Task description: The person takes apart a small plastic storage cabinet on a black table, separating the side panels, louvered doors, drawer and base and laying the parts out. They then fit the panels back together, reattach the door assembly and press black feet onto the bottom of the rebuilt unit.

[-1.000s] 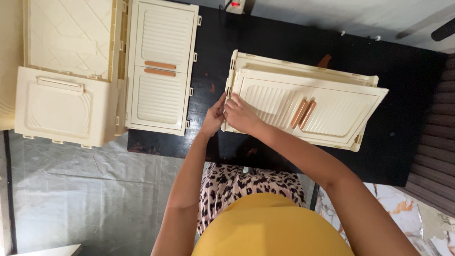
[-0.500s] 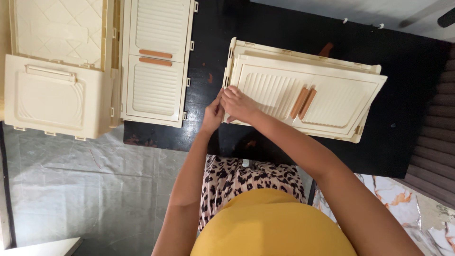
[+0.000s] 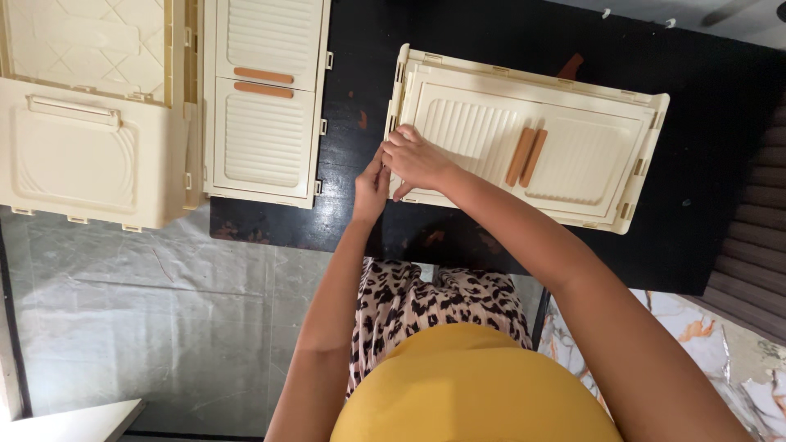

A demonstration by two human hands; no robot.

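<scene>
A cream plastic cabinet panel with two ribbed doors and two brown handles lies flat on a black table. Both hands meet at its left edge, near the front corner. My right hand lies over that edge with its fingers curled around the rim. My left hand comes up from below, fingertips pinched against the same rim, touching the right hand. The part of the rim under the fingers is hidden.
A second cream door panel with brown handles lies at the table's left end. Beside it stands a cream folding box with a handled flap. Grey marble floor lies below. A dark ribbed surface is at the right.
Both hands stay at the panel's left edge with only small finger shifts. The camera has drifted, so the panel sits a little more level in view.
</scene>
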